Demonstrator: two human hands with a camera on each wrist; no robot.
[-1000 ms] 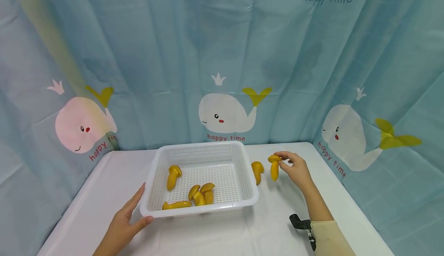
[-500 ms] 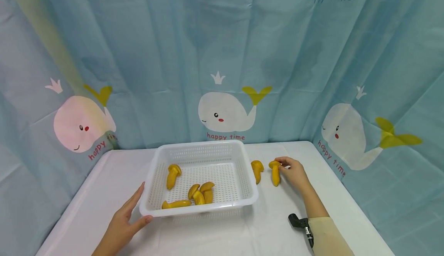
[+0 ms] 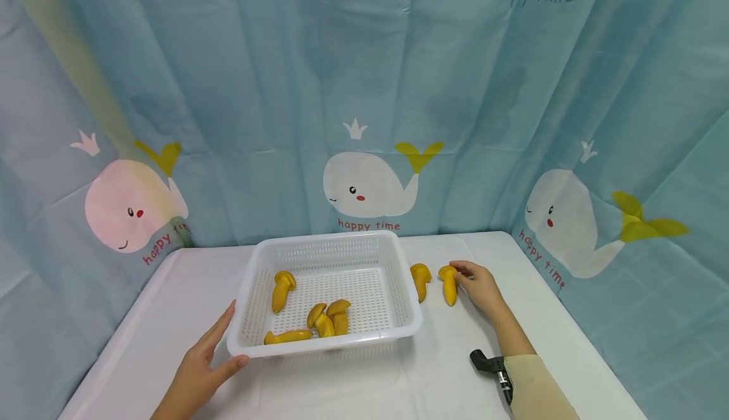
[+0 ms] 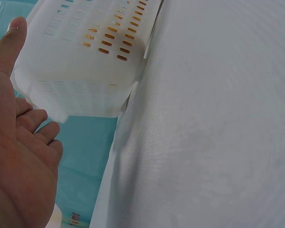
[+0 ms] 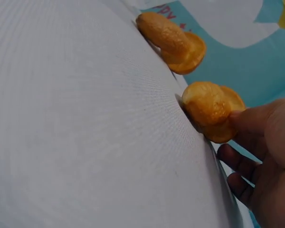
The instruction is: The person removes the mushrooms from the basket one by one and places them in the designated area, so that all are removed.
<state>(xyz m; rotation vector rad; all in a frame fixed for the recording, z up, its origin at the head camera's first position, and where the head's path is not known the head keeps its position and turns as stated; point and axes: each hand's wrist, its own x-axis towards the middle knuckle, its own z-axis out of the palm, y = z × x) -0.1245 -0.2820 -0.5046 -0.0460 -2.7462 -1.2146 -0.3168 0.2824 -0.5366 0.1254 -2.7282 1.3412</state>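
My right hand [image 3: 483, 290] pinches a yellow-orange mushroom [image 3: 450, 288] by its cap, on the white table right of the basket. In the right wrist view the thumb presses the cap of this mushroom [image 5: 205, 105], which lies against the cloth; the fingertips behind it are partly hidden. Just left lies a second mushroom [image 3: 421, 281], beside the basket wall. A white perforated plastic basket [image 3: 324, 346] holds several similar mushrooms, one of them [image 3: 282, 291] at its left. My left hand [image 3: 196, 369] rests at the basket's front left corner, thumb and fingers extended.
White cloth [image 3: 353, 388] covers the table. A blue curtain with printed whales [image 3: 370, 186] surrounds its back and sides. A black wrist-camera mount [image 3: 488, 364] sits by the right sleeve [image 3: 535, 385].
My right hand has lowered the mushroom from just above the table onto the cloth, toward me. The left hand and the basket stay in place; the head view shifts slightly.
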